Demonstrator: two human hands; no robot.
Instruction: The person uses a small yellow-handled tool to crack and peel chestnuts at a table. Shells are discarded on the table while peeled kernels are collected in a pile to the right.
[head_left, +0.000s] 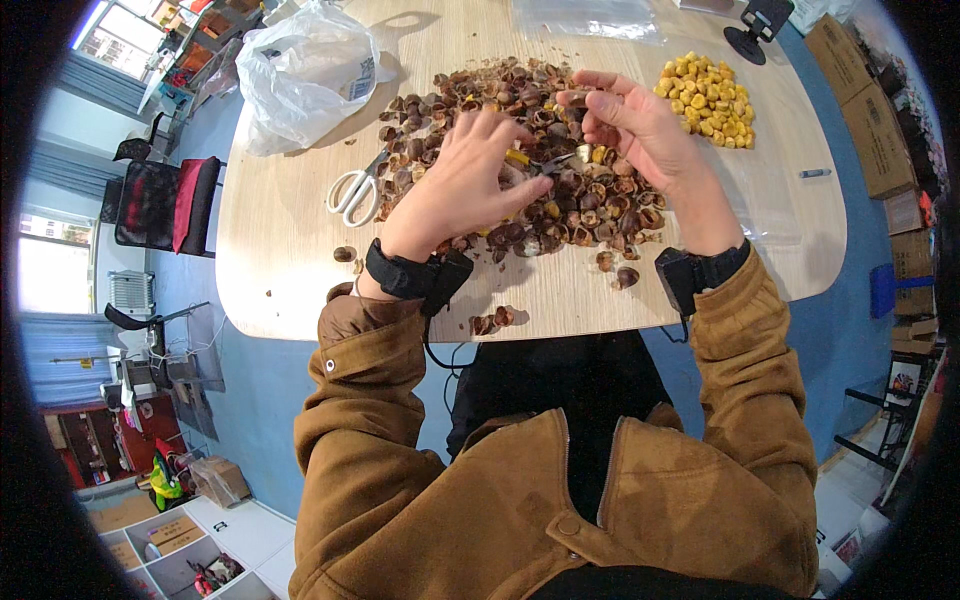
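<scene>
A wide heap of brown chestnut shells (592, 202), mixed with some nuts, covers the middle of the wooden table. Above its left part hovers my left hand (476, 169), fingers spread and nothing seen in it. My right hand (630, 120) is raised over the heap's right side, thumb and fingers curled near each other; whether something small is between them is unclear. Between the hands, a tool with a yellow handle (519, 157) and metal jaws lies on the shells, partly hidden. Peeled yellow chestnuts (705, 101) form a pile at the back right.
White-handled scissors (352, 199) lie at the heap's left edge, below a white plastic bag (307, 79). Clear plastic bags (589, 19) lie at the back, with a black stand (745, 43) to their right. Shell pieces (493, 320) sit by the near edge; a small marker-like object (815, 173) is at right.
</scene>
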